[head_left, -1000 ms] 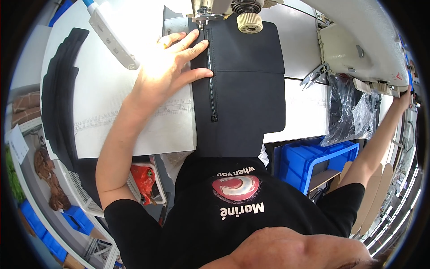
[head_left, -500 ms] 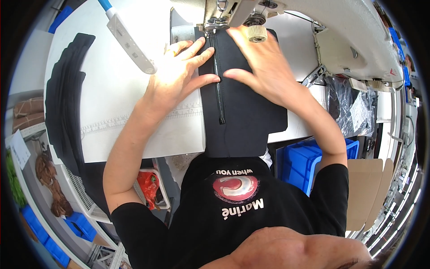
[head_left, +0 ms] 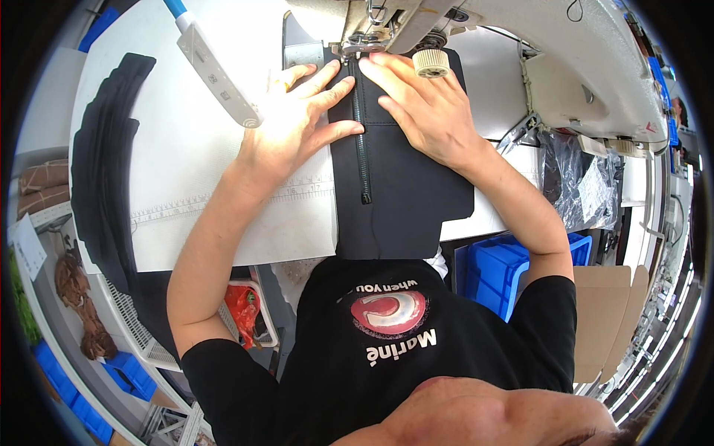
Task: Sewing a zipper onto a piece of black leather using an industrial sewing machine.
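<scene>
A black fabric panel point(head_left: 401, 193) with a dark zipper point(head_left: 361, 141) down its middle lies on the white sewing table point(head_left: 186, 186), its far end under the needle of a white sewing machine point(head_left: 520, 44). My left hand point(head_left: 294, 123) lies flat on the panel's left edge, fingers spread beside the zipper. My right hand point(head_left: 420, 108) presses flat on the panel right of the zipper, fingertips close to the presser foot point(head_left: 349, 50). Neither hand grips anything.
A stack of black fabric pieces point(head_left: 104, 171) lies along the table's left edge. A white lamp bar point(head_left: 219, 70) with a blue end hangs over the table. Clear plastic bags point(head_left: 580, 178) hang at right, above a blue bin point(head_left: 491, 275). A cardboard box point(head_left: 602, 320) stands right.
My right hand came in from the far right and now rests on the panel by the needle. Both hands and the panel have shifted toward the machine.
</scene>
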Demonstrator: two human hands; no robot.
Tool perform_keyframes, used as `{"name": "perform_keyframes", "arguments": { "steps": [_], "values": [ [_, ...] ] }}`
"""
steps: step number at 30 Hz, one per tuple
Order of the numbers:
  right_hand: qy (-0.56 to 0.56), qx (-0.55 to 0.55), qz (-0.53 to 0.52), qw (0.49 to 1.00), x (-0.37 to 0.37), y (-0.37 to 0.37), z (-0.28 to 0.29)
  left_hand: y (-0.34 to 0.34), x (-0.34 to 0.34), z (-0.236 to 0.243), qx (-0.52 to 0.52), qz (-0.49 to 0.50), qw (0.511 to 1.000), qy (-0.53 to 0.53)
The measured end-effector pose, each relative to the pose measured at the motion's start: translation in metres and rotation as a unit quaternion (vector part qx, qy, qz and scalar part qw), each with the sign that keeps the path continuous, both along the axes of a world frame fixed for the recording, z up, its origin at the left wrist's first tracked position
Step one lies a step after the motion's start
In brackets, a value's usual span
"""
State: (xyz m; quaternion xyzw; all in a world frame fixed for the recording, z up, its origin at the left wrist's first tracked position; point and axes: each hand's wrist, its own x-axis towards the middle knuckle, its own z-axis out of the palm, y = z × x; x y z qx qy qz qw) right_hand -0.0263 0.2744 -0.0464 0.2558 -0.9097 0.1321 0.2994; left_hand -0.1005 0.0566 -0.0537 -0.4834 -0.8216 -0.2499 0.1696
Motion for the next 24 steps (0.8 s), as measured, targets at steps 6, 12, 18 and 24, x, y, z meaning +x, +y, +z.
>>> {"name": "perform_keyframes", "arguments": {
  "steps": [6, 12, 18, 24],
  "values": [
    [-0.032, 0.072, -0.092, 0.993, -0.004, -0.005, 0.004, -0.001, -0.003, -0.007, 0.047, -0.006, 0.998, 0.039],
    [-0.068, 0.047, -0.098, 0.992, -0.002, 0.0, 0.001, -0.001, -0.006, -0.011, 0.087, -0.015, 0.996, 0.034],
    [-0.274, 0.015, 0.118, 0.954, 0.074, 0.005, 0.044, -0.026, 0.019, -0.001, -0.028, -0.025, 0.996, -0.076],
    [-0.19, 0.047, 0.105, 0.975, 0.144, -0.005, 0.014, -0.059, 0.094, 0.036, -0.088, -0.148, 0.96, -0.222]
  ]
}}
